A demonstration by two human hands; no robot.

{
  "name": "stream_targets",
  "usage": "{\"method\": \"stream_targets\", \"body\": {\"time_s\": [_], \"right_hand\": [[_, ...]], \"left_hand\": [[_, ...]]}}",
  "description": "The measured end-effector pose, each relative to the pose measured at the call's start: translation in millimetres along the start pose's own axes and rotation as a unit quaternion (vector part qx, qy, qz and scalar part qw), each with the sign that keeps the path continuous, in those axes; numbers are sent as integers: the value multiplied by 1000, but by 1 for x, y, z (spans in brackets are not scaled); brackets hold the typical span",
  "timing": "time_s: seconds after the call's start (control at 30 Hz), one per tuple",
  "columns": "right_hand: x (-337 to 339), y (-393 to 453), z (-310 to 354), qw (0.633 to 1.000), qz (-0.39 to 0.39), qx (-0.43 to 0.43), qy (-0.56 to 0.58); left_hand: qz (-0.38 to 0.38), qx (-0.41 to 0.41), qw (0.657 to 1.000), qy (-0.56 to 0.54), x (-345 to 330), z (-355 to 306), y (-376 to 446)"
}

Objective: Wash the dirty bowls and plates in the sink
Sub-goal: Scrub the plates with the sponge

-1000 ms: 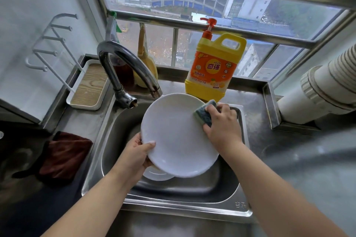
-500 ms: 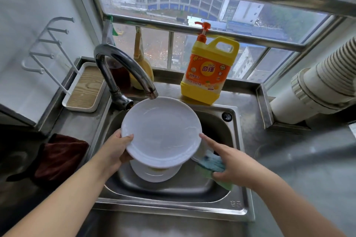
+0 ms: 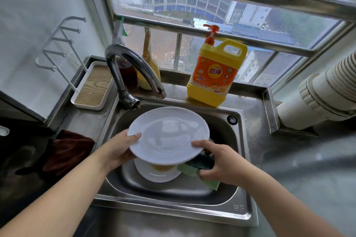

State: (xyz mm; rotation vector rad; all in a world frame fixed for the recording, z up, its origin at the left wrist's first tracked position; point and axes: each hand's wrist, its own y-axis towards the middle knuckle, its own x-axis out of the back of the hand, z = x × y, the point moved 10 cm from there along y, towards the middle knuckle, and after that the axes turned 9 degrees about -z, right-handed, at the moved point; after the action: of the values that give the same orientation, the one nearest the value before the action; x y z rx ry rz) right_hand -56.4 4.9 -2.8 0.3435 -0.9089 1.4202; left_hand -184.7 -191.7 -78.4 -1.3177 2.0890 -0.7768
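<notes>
Left hand (image 3: 117, 150) gripping white plate (image 3: 168, 135) rim, right hand (image 3: 217, 161) holding sponge (image 3: 200, 163)

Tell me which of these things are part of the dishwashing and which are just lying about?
In use:
- round white plate, gripped by the left hand
- dark-and-green sponge in the right hand
- second white dish with yellowish residue, in the steel sink
- curved chrome tap
- yellow detergent jug

Lying about:
- dark red cloth
- wood-lined white tray
</notes>
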Motion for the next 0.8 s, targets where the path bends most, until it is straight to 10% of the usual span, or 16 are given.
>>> {"method": "stream_targets", "body": {"time_s": [0.13, 0.23, 0.4, 0.53, 0.67, 0.8], "right_hand": [[7, 2, 2, 1000, -12, -3, -8], [9, 7, 0, 999, -16, -12, -33], [6, 14, -6, 998, -8, -37, -44], [6, 15, -7, 998, 2, -47, -31], [10, 9, 2, 998, -7, -34, 56], [12, 1, -1, 991, -23, -40, 129]], "left_hand": [[-45, -61, 992, 97, -5, -10, -3], [-125, -182, 915, 338, -6, -27, -11], [93, -324, 823, 458, -85, -13, -39], [50, -449, 766, 457, -108, -32, -48], [-24, -488, 783, 384, -99, -62, -55], [-42, -384, 879, 278, -83, -58, -31]]}}
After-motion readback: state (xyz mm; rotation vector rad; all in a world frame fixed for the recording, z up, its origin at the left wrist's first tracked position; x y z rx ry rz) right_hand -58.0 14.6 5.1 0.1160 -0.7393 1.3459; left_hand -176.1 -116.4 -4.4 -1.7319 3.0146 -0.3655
